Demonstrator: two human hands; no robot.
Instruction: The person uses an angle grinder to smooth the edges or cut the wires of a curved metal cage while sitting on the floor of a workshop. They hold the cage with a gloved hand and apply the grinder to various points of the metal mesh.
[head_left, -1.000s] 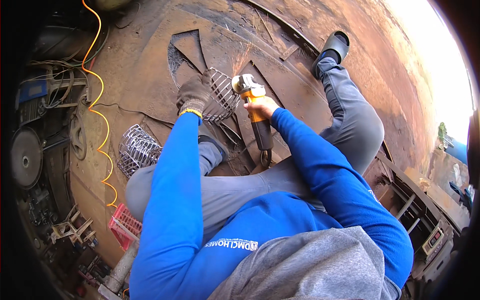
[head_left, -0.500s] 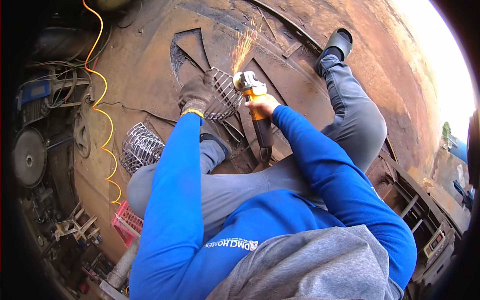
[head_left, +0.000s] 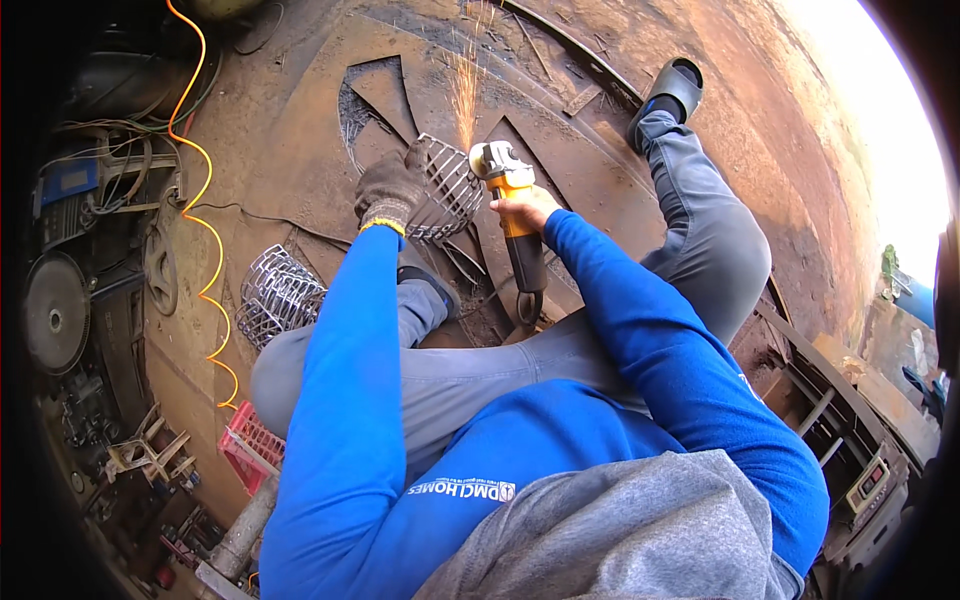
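Observation:
My left hand (head_left: 388, 190), in a dark work glove with a yellow cuff edge, is closed on the left side of a metal wire basket (head_left: 452, 190). The bare fingers of my right hand (head_left: 528, 207) wrap round a yellow and black angle grinder (head_left: 517, 182). Its disc (head_left: 477, 161) meets the upper right edge of the basket, and orange sparks (head_left: 464, 95) fly away from me. The basket is tilted, with its barred side toward the grinder. The glove hides the part of the basket that I grip.
Stacked wire baskets (head_left: 280, 295) stand left of my knee, near a red plastic crate (head_left: 250, 440). An orange coiled hose (head_left: 212, 240) runs down the left side. Metal plates (head_left: 440, 85) lie ahead on the ground. Machinery with a large round disc (head_left: 58, 313) stands far left.
The sparks have swung left into a narrower, straighter stream. Both hands, the basket and the grinder stay almost in place.

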